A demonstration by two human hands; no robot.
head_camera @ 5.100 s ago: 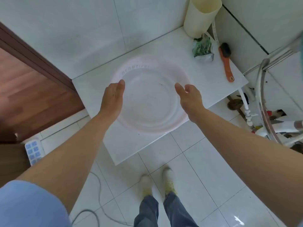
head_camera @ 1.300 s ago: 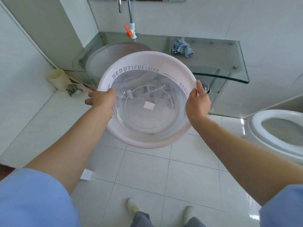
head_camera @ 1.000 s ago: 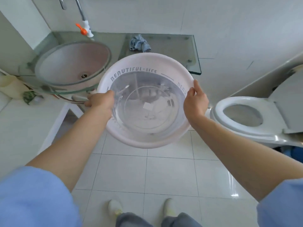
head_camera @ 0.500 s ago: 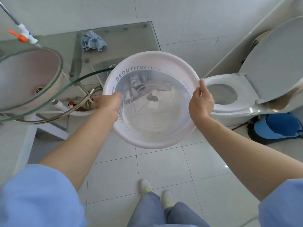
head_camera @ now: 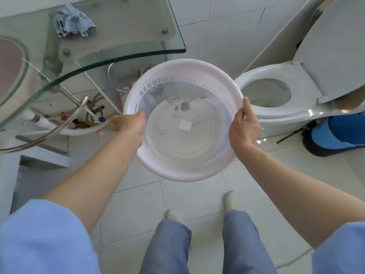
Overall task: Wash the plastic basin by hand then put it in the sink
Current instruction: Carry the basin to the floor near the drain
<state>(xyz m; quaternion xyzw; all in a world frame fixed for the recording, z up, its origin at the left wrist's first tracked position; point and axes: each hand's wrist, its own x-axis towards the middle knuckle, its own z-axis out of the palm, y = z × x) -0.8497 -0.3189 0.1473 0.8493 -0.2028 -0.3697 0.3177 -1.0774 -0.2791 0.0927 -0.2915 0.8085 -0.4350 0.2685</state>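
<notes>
I hold a round pale-pink plastic basin (head_camera: pixel 183 171) with grey lettering on its rim, level above the tiled floor. Clear water lies in its bottom, with a small white square showing through. My left hand (head_camera: pixel 128 125) grips the basin's left rim, thumb inside. My right hand (head_camera: pixel 244 125) grips the right rim, thumb over the edge. The glass sink bowl (head_camera: pixel 11 66) shows only partly at the far left edge, set in a glass counter (head_camera: pixel 138 32).
A white toilet (head_camera: pixel 276 113) with its lid raised stands just right of the basin. A blue cloth (head_camera: pixel 73 20) lies on the glass counter. Pipes and hoses (head_camera: pixel 75 119) run under the counter. A blue and black object (head_camera: pixel 335 133) sits on the floor at right. My feet stand below.
I have lifted the basin off the white ledge and turned right with it. The sink has slid to the left edge and the toilet has come close beside the basin.
</notes>
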